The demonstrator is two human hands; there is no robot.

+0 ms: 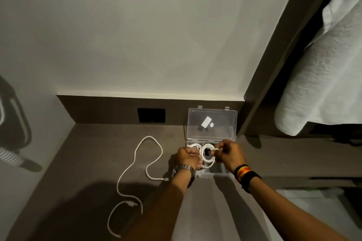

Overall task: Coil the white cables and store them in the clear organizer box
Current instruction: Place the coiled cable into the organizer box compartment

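Both hands meet at centre-right of the frame over the open base of the clear organizer box (212,175), and each grip is closed on the same coiled white cable (206,156): the left hand (187,157) pinches the left side of the loops, while the right hand (229,152) holds the cable's end pinched between thumb and fingers at the top of the coil. The coil sits upright between the two hands, just above the box's compartments; whether it touches the box cannot be told. A metal watch (184,170) is on the left wrist, and dark and orange bands (245,175) circle the right wrist. The box lid (212,124) stands open behind the hands, leaning toward the back wall, with a white label on it. To the left of the box, a second white cable (137,160) lies loose and uncoiled on the dark bench (94,162), snaking from mid-frame down toward the lower left. A black wall plate (151,115) sits on the panel behind the bench, and a white towel (323,68) hangs at the upper right
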